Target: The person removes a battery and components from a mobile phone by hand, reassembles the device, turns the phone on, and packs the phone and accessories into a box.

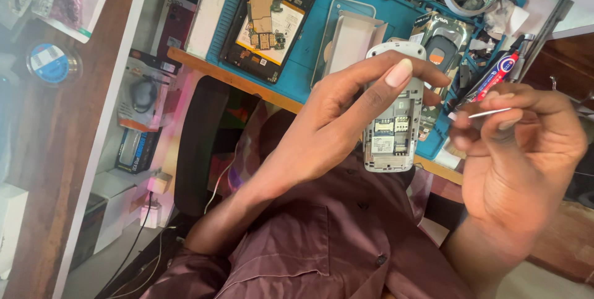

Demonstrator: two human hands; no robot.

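my left hand (337, 119) grips a small grey keypad phone with its back cover off (392, 119), fingers wrapped round it, held above my maroon shirt (322, 237). my right hand (516, 150) pinches a thin white metal pin (489, 112) just beside it. beyond lie a blue work mat (309, 57) and an opened black tablet (272, 20).

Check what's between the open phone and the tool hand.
Bare gap, head view: only the blue mat edge behind, between phone and right hand holding thin tool.
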